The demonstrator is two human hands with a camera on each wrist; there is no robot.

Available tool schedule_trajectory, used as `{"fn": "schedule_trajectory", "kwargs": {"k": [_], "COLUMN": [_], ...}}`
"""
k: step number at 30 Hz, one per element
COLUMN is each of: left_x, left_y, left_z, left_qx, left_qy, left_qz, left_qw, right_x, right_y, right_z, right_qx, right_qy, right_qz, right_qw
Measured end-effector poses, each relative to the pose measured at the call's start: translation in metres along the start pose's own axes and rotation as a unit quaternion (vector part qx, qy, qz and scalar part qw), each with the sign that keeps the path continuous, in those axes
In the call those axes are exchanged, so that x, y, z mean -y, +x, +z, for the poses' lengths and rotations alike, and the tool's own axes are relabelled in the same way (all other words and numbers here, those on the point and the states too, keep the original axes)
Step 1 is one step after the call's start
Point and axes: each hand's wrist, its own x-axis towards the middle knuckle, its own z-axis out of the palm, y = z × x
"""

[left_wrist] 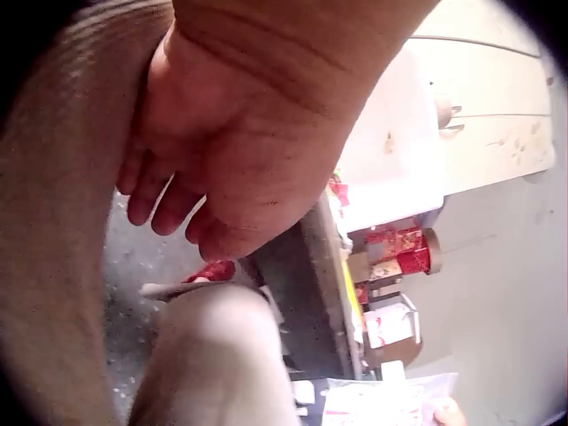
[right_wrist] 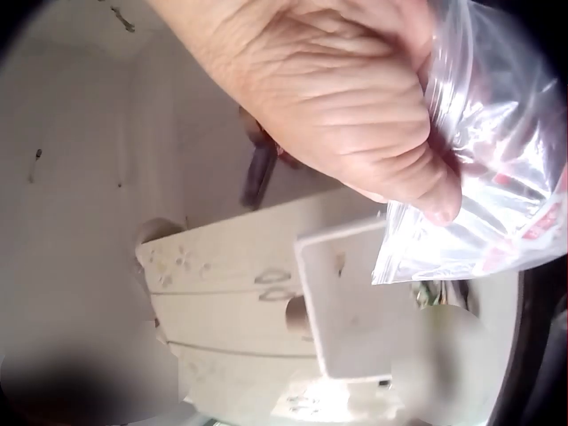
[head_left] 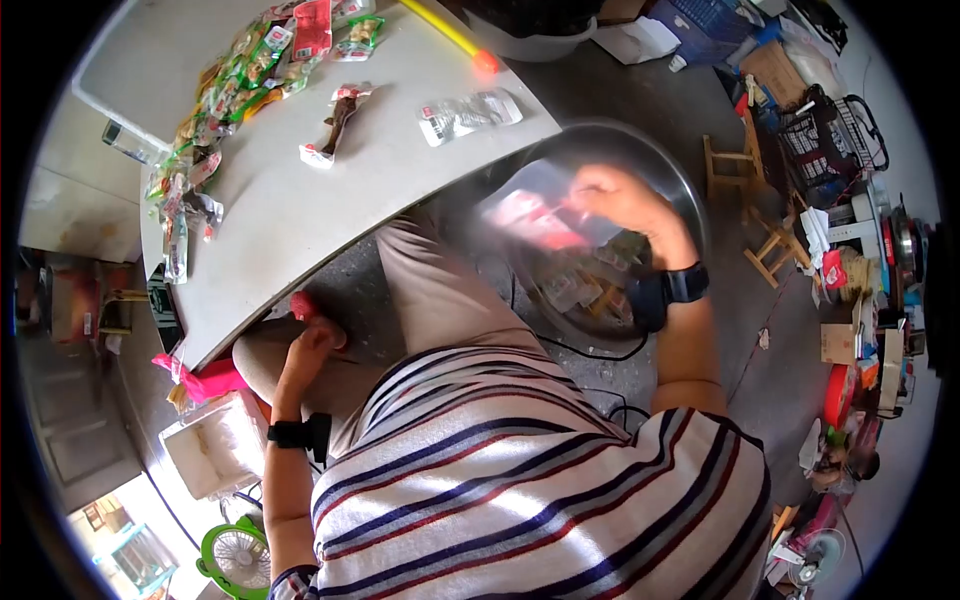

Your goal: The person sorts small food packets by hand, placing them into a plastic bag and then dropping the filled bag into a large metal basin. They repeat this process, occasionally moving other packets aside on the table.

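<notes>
The right hand (head_left: 625, 200) pinches a clear plastic bag (head_left: 530, 205) with red print, blurred in the head view, above a round metal basin (head_left: 690, 180) that has small packets in it. In the right wrist view the thumb and fingers of that hand (right_wrist: 355, 106) grip the edge of the bag (right_wrist: 506, 151). The left hand (head_left: 312, 345) hangs by the person's leg, holding nothing; in the left wrist view its fingers (left_wrist: 169, 200) are loosely curled beside the trouser cloth.
Many small packets (head_left: 240, 80) lie along the far left of the white table (head_left: 270, 215). Also on it are a brown-filled packet (head_left: 340, 125), a clear packet (head_left: 470, 115) and a yellow stick (head_left: 440, 30). Wooden stools (head_left: 735, 165) stand right of the basin; a green fan (head_left: 238, 555) is lower left.
</notes>
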Motion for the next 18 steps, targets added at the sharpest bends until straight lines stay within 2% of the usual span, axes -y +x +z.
{"fn": "schedule_trajectory", "kwargs": {"k": [2,7,12,16,18], "left_x": [-0.007,-0.022,-0.016,-0.019,-0.015], "left_y": [-0.002,0.001,0.001,0.000,0.001], "left_z": [0.007,0.013,0.015,0.016,0.016], "left_qx": [-0.008,0.037,0.022,0.033,0.034], "left_qy": [0.111,0.115,0.136,0.137,0.141], "left_qz": [0.027,0.009,0.021,0.010,0.008], "left_qw": [0.993,0.993,0.990,0.990,0.989], "right_x": [-0.035,-0.121,-0.207,-0.242,-0.278], "right_y": [-0.010,-0.036,-0.072,-0.102,-0.126], "right_z": [-0.024,-0.037,-0.034,-0.026,-0.031], "right_qx": [-0.047,-0.182,-0.223,-0.255,-0.273], "right_qy": [-0.072,-0.136,-0.192,-0.202,-0.258], "right_qz": [0.055,0.212,0.274,0.343,0.328], "right_qw": [0.995,0.950,0.916,0.881,0.867]}}
